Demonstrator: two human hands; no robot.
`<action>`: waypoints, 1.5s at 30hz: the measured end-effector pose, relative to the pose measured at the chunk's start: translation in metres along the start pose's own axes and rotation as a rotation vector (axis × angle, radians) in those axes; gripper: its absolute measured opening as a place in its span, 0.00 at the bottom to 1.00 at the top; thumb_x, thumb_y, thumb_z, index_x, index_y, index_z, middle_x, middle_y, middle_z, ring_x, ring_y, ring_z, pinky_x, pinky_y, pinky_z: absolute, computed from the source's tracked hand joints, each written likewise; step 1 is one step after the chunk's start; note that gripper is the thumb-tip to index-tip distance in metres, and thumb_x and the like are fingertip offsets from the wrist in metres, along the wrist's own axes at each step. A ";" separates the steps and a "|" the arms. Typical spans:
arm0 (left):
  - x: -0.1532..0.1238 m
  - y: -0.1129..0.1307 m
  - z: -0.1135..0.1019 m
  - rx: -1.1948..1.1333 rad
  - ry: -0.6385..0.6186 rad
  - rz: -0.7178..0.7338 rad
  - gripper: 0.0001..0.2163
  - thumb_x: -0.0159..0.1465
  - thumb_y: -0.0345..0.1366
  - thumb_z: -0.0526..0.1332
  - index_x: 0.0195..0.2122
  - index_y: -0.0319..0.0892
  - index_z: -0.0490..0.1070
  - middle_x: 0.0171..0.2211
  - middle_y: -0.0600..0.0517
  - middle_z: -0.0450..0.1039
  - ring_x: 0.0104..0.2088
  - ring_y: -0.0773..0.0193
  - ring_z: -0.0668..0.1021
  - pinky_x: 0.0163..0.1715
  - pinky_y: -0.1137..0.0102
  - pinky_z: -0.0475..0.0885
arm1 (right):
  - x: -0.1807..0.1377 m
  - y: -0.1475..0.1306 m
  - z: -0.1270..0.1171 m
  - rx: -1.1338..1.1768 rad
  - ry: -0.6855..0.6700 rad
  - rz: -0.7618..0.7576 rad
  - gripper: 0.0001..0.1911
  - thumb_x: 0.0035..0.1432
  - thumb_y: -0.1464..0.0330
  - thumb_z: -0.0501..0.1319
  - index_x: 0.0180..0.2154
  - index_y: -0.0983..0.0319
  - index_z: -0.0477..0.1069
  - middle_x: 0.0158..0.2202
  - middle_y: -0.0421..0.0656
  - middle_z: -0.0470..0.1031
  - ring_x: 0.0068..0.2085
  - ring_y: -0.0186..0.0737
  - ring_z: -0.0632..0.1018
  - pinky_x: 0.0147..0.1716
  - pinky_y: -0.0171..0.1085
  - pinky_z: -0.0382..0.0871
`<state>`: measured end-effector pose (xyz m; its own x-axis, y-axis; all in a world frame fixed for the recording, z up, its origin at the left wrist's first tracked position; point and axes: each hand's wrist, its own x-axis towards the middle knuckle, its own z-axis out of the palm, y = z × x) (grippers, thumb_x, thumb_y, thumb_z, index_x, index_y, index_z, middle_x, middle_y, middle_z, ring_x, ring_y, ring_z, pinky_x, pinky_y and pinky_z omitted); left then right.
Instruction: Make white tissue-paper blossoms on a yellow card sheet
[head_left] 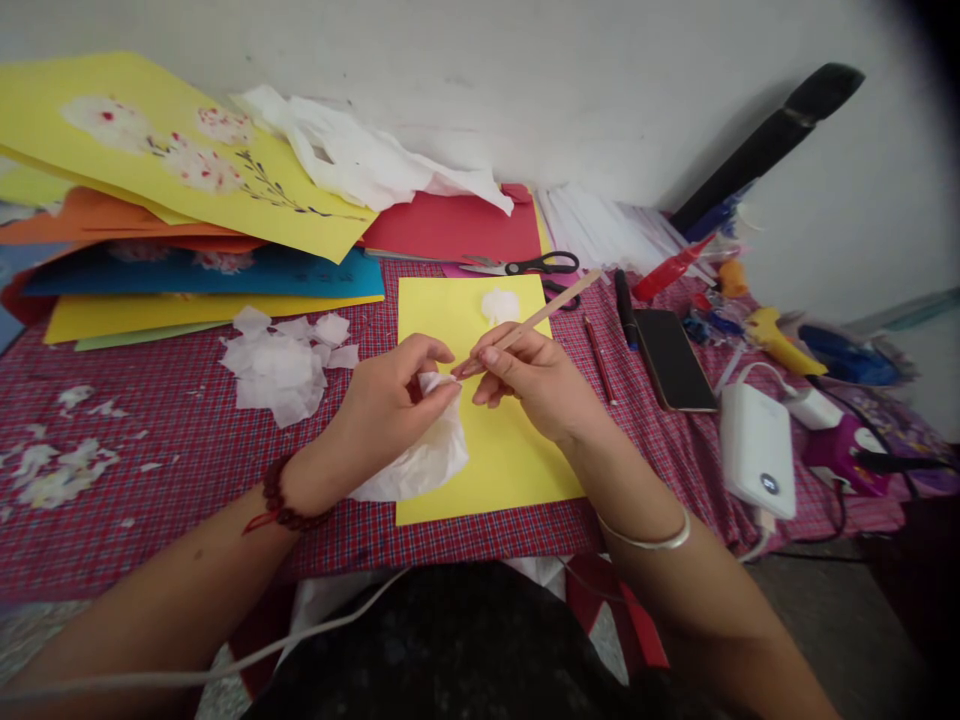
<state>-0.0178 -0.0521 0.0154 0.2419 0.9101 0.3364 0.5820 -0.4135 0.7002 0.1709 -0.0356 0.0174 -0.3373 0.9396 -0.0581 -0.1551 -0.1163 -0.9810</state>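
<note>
My left hand [394, 400] pinches a crumpled white tissue [435, 455] that hangs down over the lower left of a yellow paper sheet [517, 440]. A thin wooden stick [551, 312] lies in my right hand [529, 375], held between thumb and fingers. Its lower tip points at the tissue in my left fingers; whether the two touch I cannot tell. Near the top of the yellow sheet sits a small round white paper piece [499, 305]. A pile of cut white tissue pieces [277, 370] rests on the checked cloth left of my left hand.
Stacked coloured sheets with a flower-decorated yellow sheet [180, 160] stand at the back left. Scissors [540, 263] lie behind the yellow sheet. To the right are a pencil [600, 360], a black marker [625, 310], a black phone [673, 360] and a white power bank [757, 450] with cables.
</note>
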 end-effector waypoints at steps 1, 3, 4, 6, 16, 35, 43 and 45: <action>0.000 -0.001 0.000 0.004 0.004 0.009 0.09 0.58 0.30 0.64 0.40 0.43 0.70 0.25 0.58 0.71 0.24 0.71 0.71 0.25 0.74 0.65 | 0.001 0.001 0.000 0.022 0.008 0.004 0.16 0.53 0.56 0.70 0.33 0.61 0.72 0.29 0.38 0.81 0.22 0.28 0.78 0.20 0.26 0.69; 0.001 -0.002 0.000 0.004 0.010 0.037 0.09 0.59 0.30 0.64 0.40 0.42 0.69 0.30 0.56 0.72 0.26 0.70 0.72 0.27 0.74 0.67 | 0.002 0.002 0.000 0.068 0.029 0.017 0.16 0.51 0.56 0.71 0.32 0.61 0.72 0.27 0.37 0.81 0.21 0.27 0.78 0.19 0.26 0.69; 0.001 -0.003 0.000 0.004 0.009 0.051 0.10 0.59 0.29 0.64 0.41 0.42 0.69 0.33 0.54 0.73 0.26 0.70 0.72 0.28 0.73 0.68 | 0.002 0.002 0.000 0.089 0.043 0.025 0.17 0.50 0.57 0.71 0.32 0.61 0.72 0.27 0.37 0.81 0.21 0.27 0.77 0.19 0.25 0.69; 0.001 -0.002 -0.001 0.012 0.018 0.074 0.12 0.58 0.29 0.64 0.43 0.43 0.69 0.39 0.52 0.73 0.26 0.71 0.71 0.28 0.73 0.68 | 0.003 0.003 0.000 0.124 0.070 0.041 0.17 0.49 0.57 0.72 0.32 0.61 0.71 0.26 0.36 0.81 0.20 0.27 0.77 0.18 0.25 0.68; -0.001 0.019 -0.011 -0.241 -0.144 -0.152 0.08 0.61 0.34 0.60 0.25 0.43 0.69 0.20 0.56 0.66 0.21 0.69 0.66 0.21 0.72 0.60 | 0.006 0.007 -0.002 0.176 0.136 0.019 0.19 0.47 0.57 0.73 0.33 0.61 0.70 0.28 0.37 0.82 0.17 0.25 0.74 0.16 0.25 0.66; 0.007 0.001 -0.004 -0.709 -0.319 -0.531 0.17 0.66 0.44 0.57 0.27 0.40 0.77 0.18 0.52 0.68 0.16 0.73 0.62 0.13 0.76 0.53 | -0.004 0.004 0.011 -0.064 0.141 -0.089 0.15 0.55 0.56 0.69 0.34 0.60 0.71 0.28 0.37 0.80 0.18 0.26 0.74 0.18 0.28 0.69; 0.007 -0.001 -0.001 -0.759 -0.337 -0.564 0.10 0.58 0.34 0.60 0.19 0.41 0.68 0.18 0.54 0.66 0.15 0.75 0.59 0.13 0.76 0.50 | -0.006 0.004 0.014 -0.093 0.107 -0.112 0.14 0.56 0.57 0.68 0.33 0.60 0.71 0.29 0.38 0.80 0.19 0.27 0.75 0.19 0.29 0.71; 0.007 0.000 0.000 -0.753 -0.327 -0.560 0.08 0.55 0.31 0.59 0.19 0.42 0.67 0.17 0.54 0.65 0.15 0.75 0.59 0.13 0.76 0.49 | -0.006 0.004 0.015 -0.102 0.101 -0.108 0.14 0.56 0.56 0.68 0.34 0.60 0.71 0.29 0.38 0.80 0.20 0.27 0.75 0.19 0.29 0.71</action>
<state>-0.0161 -0.0460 0.0182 0.3511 0.8946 -0.2765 0.0603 0.2730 0.9601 0.1588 -0.0466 0.0163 -0.2276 0.9731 0.0357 -0.0887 0.0158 -0.9959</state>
